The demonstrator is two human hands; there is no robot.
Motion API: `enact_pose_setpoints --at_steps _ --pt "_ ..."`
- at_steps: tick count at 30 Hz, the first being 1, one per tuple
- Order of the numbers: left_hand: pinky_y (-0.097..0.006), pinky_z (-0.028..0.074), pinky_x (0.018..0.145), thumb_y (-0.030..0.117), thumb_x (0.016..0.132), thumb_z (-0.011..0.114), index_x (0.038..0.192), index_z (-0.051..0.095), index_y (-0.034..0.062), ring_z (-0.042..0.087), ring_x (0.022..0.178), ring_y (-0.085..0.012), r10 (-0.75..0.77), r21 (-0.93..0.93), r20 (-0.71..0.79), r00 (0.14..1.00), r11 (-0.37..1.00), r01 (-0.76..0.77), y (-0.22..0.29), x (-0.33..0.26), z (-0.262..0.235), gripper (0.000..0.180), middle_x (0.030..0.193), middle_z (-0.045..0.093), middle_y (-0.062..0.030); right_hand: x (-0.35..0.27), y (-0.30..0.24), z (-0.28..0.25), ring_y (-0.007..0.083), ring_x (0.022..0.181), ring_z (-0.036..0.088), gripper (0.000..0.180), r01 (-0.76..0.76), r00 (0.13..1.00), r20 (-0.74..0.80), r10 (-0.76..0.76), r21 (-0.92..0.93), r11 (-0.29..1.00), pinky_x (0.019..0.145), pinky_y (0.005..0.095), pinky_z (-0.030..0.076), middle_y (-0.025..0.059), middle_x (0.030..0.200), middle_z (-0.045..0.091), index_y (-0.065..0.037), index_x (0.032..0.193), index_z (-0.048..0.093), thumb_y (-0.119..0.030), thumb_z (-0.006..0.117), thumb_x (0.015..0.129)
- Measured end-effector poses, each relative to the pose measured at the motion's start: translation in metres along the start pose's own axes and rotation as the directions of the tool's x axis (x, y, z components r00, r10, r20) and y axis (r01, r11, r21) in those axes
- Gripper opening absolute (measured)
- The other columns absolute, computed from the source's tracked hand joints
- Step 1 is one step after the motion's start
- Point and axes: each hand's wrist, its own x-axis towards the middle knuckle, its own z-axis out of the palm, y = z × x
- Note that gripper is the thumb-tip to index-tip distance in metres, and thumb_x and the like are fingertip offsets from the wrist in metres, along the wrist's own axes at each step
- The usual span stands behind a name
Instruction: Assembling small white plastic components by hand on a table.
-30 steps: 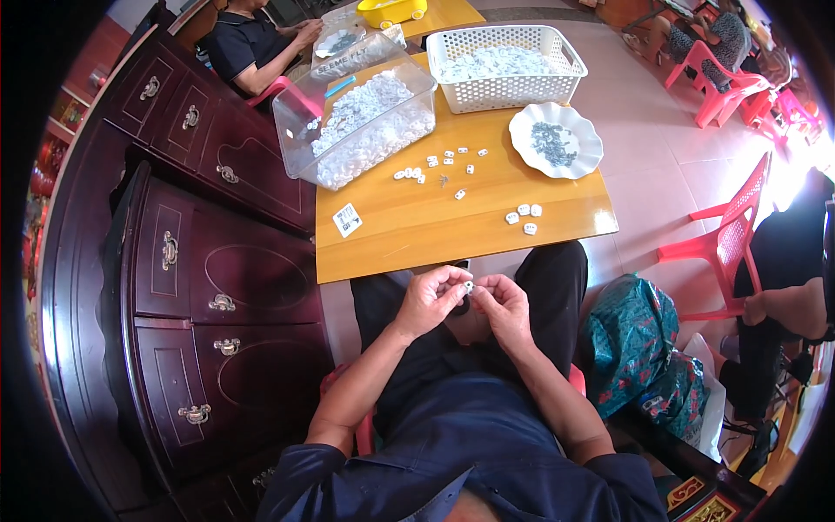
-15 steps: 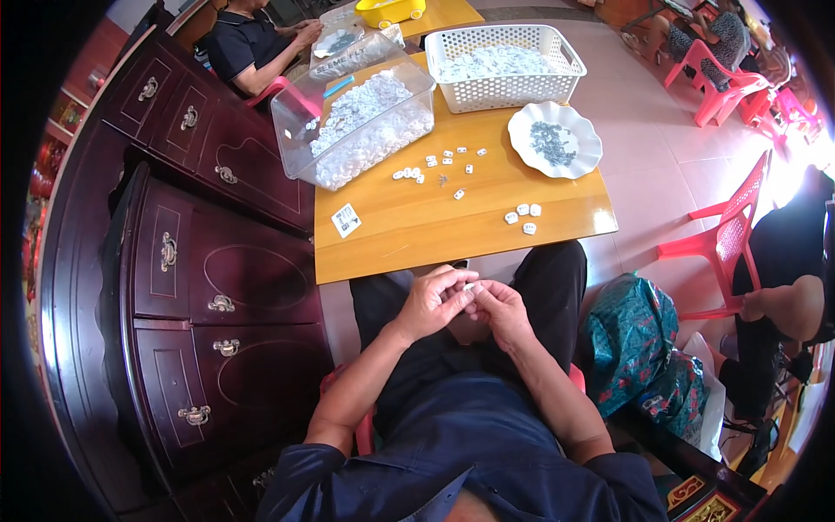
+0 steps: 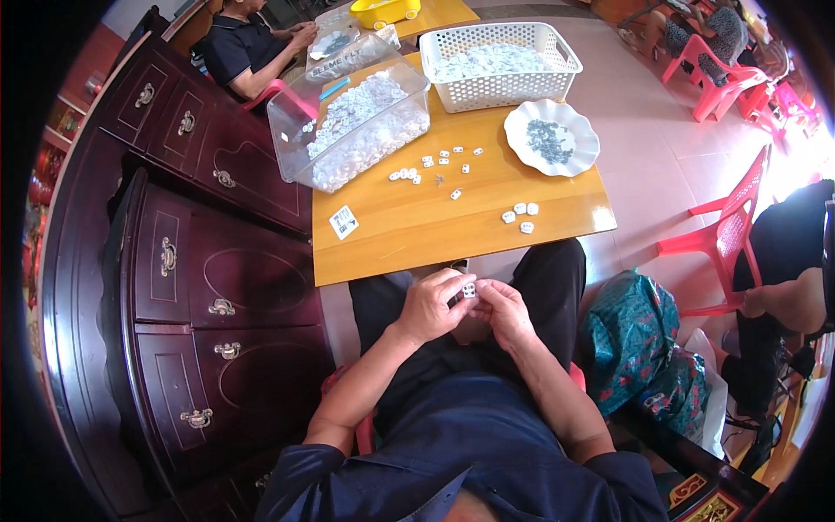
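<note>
Over my lap, just off the table's near edge, a small white piece with dark holes is pinched between my two hands. The fingers and thumb of my left hand close on its left side. My right hand has its fingertips closed at the piece's right edge. Similar white pieces lie on the wooden table: a loose scatter in the middle and a small group toward the right. Tiny metal bits sit by the scatter.
A clear bin of white pieces and a perforated white basket stand behind. Grey bits fill part of a scalloped plate. Dark cabinets line the left; a green bag is at right. Another person sits beyond.
The small piece has been turned so that its face with dark holes shows between my fingertips. My hands have barely shifted, and the things on the table stay in place.
</note>
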Motion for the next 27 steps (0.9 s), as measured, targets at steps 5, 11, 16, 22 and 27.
enact_pose_setpoints --at_steps 5,11,16,22,27 --pt "-0.038 0.057 0.074 0.013 0.078 0.078 0.108 0.072 0.0048 0.070 0.087 -0.0298 0.015 -0.001 0.012 1.000 1.000 -0.015 -0.003 0.001 -0.003 0.031 0.097 0.071 -0.0102 0.001 0.002 0.000 0.0092 0.080 0.066 0.020 -0.029 1.000 0.002 0.029 -0.014 0.999 0.075 0.0245 0.053 0.0025 0.090 0.072 -0.005 0.099 0.072 -0.023 0.066 0.100" --pt "-0.038 0.057 0.073 0.012 0.077 0.077 0.104 0.072 0.0039 0.070 0.085 -0.0299 0.047 0.018 -0.011 0.999 0.999 -0.047 0.001 0.002 -0.006 0.028 0.094 0.072 -0.0101 0.000 0.005 0.002 0.0076 0.076 0.061 0.022 0.089 0.996 0.029 -0.087 -0.077 0.993 0.071 0.0234 0.049 0.0019 0.085 0.071 -0.003 0.092 0.074 -0.022 0.066 0.099" --pt "-0.037 0.058 0.071 0.009 0.077 0.081 0.103 0.072 0.0037 0.071 0.081 -0.0302 0.074 0.018 -0.028 0.997 0.997 -0.074 0.000 0.003 -0.003 0.029 0.090 0.072 -0.0120 0.000 0.009 0.001 0.0066 0.073 0.059 0.023 0.152 0.988 0.004 -0.153 -0.156 0.976 0.070 0.0226 0.048 0.0012 0.081 0.070 -0.001 0.091 0.074 -0.021 0.066 0.098" --pt "-0.037 0.057 0.069 0.009 0.077 0.081 0.102 0.072 0.0028 0.070 0.080 -0.0307 0.106 0.014 -0.061 0.992 0.994 -0.105 -0.002 0.004 -0.002 0.027 0.089 0.072 -0.0122 -0.001 0.005 0.005 0.0062 0.072 0.060 0.022 0.180 0.982 -0.025 -0.187 -0.184 0.966 0.070 0.0222 0.048 0.0017 0.081 0.071 0.000 0.093 0.074 -0.020 0.067 0.098" --pt "-0.037 0.057 0.068 0.010 0.078 0.080 0.101 0.072 0.0024 0.070 0.078 -0.0304 0.123 -0.008 -0.092 0.988 0.992 -0.124 -0.006 0.005 0.004 0.026 0.089 0.072 -0.0118 0.001 0.003 0.003 0.0062 0.071 0.060 0.021 0.168 0.982 -0.047 -0.182 -0.223 0.960 0.069 0.0218 0.048 0.0017 0.080 0.070 0.000 0.094 0.074 -0.019 0.067 0.098"
